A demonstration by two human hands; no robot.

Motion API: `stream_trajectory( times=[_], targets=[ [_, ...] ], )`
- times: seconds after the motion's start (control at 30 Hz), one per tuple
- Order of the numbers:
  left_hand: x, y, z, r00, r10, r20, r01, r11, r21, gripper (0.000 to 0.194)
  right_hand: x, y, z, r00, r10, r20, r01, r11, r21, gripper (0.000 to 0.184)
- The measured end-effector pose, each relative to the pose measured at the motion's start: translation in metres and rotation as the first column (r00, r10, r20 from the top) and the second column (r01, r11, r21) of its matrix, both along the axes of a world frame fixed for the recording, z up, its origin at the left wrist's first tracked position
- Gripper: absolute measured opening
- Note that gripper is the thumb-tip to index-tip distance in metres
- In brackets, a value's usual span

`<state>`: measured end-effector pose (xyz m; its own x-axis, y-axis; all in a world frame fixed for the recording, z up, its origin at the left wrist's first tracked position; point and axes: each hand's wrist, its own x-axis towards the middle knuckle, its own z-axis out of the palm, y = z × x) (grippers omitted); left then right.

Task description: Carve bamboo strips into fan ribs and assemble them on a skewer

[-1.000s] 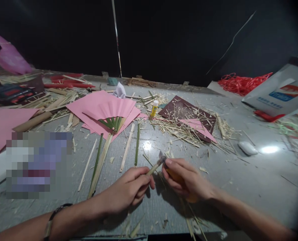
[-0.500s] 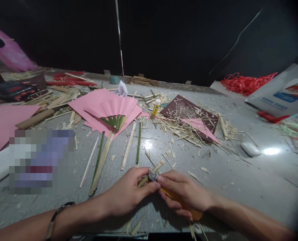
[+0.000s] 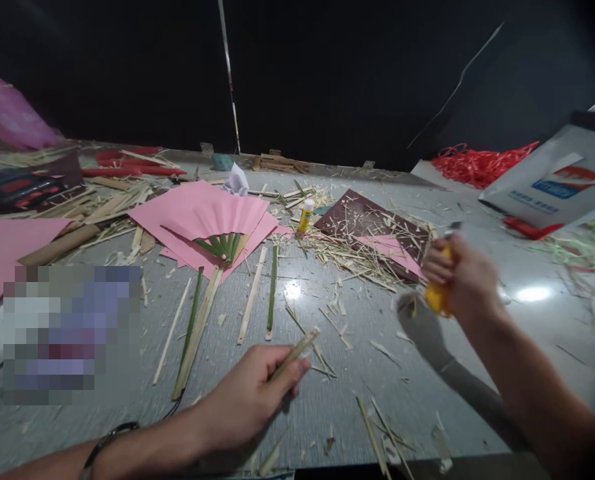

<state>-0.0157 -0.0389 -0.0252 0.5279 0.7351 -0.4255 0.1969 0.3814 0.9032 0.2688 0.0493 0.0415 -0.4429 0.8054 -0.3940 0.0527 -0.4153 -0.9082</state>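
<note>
Near the front of the table, my left hand pinches a short bamboo strip, its pale end sticking out up and to the right. My right hand is raised off to the right, wrapped round the yellow handle of a utility knife; a bit of its metal shows above the fist. Two more bamboo strips, one pale and one green, lie beyond my left hand. A pink folded paper fan with green bamboo ribs rests on pink paper sheets.
A glue stick stands mid-table. Bamboo shavings cover a dark brown board. Red plastic string and a white bag sit at the right. Several bamboo pieces and a power tool lie at the left. A black wall rises behind.
My right hand has moved away from the strip, up and to the right, taking the knife with it. My left hand keeps its hold on the strip, slightly lower and further left in view.
</note>
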Motion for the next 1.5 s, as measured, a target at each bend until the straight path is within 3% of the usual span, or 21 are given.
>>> stream_trajectory(
  times=[0.1, 0.17, 0.23, 0.3, 0.4, 0.5, 0.6, 0.67, 0.73, 1.07, 1.27, 1.5],
  targets=[
    [0.001, 0.002, -0.001, 0.996, 0.006, 0.093, 0.006, 0.992, -0.126, 0.049, 0.009, 0.000, -0.003, 0.999, -0.038, 0.006, 0.038, 0.999, 0.036, 0.047],
    [0.001, 0.004, 0.001, 0.989, 0.018, 0.144, 0.006, 0.986, -0.168, 0.048, 0.005, -0.012, -0.015, 0.995, -0.099, -0.011, 0.100, 0.990, 0.104, 0.047],
    [0.001, 0.005, 0.002, 0.981, 0.052, 0.189, -0.012, 0.979, -0.206, 0.042, -0.008, -0.030, -0.028, 0.996, -0.082, -0.028, 0.085, 0.987, 0.135, 0.047],
    [0.000, 0.004, 0.003, 0.969, 0.073, 0.236, -0.012, 0.968, -0.250, 0.034, -0.026, -0.047, -0.038, 0.998, 0.066, -0.020, -0.065, 0.996, 0.061, 0.048],
    [-0.003, 0.002, 0.003, 0.953, 0.099, 0.288, -0.008, 0.953, -0.302, 0.026, -0.054, -0.063, -0.046, 0.954, 0.299, -0.009, -0.298, 0.948, -0.114, 0.051],
    [-0.005, 0.000, 0.003, 0.955, 0.087, 0.284, 0.003, 0.953, -0.302, 0.025, -0.068, -0.068, -0.050, 0.924, 0.381, -0.034, -0.380, 0.908, -0.178, 0.055],
    [-0.006, 0.002, 0.009, 0.982, 0.000, 0.189, 0.025, 0.991, -0.132, 0.028, -0.070, -0.069, -0.052, 0.914, 0.399, -0.079, -0.407, 0.892, -0.196, 0.056],
    [-0.005, 0.004, 0.013, 0.995, -0.030, 0.098, 0.027, 0.999, 0.031, 0.031, -0.069, -0.070, -0.052, 0.920, 0.379, -0.102, -0.392, 0.894, -0.218, 0.056],
    [-0.004, 0.006, 0.015, 0.998, -0.040, 0.052, 0.033, 0.993, 0.115, 0.036, -0.069, -0.072, -0.051, 0.932, 0.344, -0.112, -0.361, 0.902, -0.235, 0.056],
    [-0.002, 0.007, 0.007, 0.999, -0.033, 0.032, 0.029, 0.995, 0.094, 0.039, -0.066, -0.071, -0.055, 0.918, 0.370, -0.141, -0.394, 0.887, -0.241, 0.054],
    [0.000, 0.005, 0.005, 0.988, 0.012, 0.152, -0.020, 0.998, 0.053, 0.038, -0.072, -0.077, -0.055, 0.949, 0.293, -0.114, -0.313, 0.916, -0.251, 0.058],
    [0.006, 0.001, 0.004, 0.962, 0.071, 0.263, -0.052, 0.996, -0.078, 0.038, -0.078, -0.083, -0.052, 0.971, 0.219, 0.098, -0.214, 0.975, -0.062, 0.063]
  ],
)
